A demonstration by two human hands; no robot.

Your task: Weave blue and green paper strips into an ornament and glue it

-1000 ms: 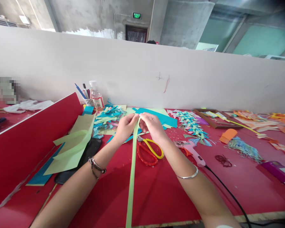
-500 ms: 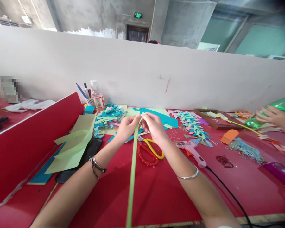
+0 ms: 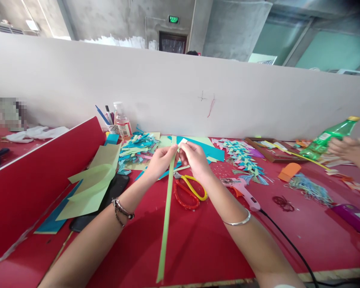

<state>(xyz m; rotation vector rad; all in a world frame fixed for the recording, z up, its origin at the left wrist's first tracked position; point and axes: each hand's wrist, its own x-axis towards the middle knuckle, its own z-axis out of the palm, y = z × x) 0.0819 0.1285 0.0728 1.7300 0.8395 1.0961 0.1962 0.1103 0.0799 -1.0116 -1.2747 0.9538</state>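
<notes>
Pinched in the fingers of both hands is a long, narrow light-green paper strip [image 3: 167, 216]. My left hand [image 3: 162, 161] grips it near its far end, and the rest trails down toward the table's front edge. My right hand [image 3: 195, 158] is closed at the same spot, with a small folded pale end of paper [image 3: 182, 141] between thumb and finger. Just below the hands lie scissors [image 3: 187, 196] with red and yellow handles. Behind them are blue paper strips [image 3: 211, 149] and a heap of cut green and blue paper pieces [image 3: 139, 150].
A pink glue gun [image 3: 243, 192] with a black cord lies to the right. Green paper sheets [image 3: 90, 192] cover part of a black phone [image 3: 117, 188] at left. Another person's hand [image 3: 348, 148] holds a green bottle [image 3: 330, 138]. A red divider [image 3: 48, 184] stands at left.
The strip's near end has come into view above the table's front edge, while my hands stay almost in place. At right, the other person's hand and the green bottle have shifted left.
</notes>
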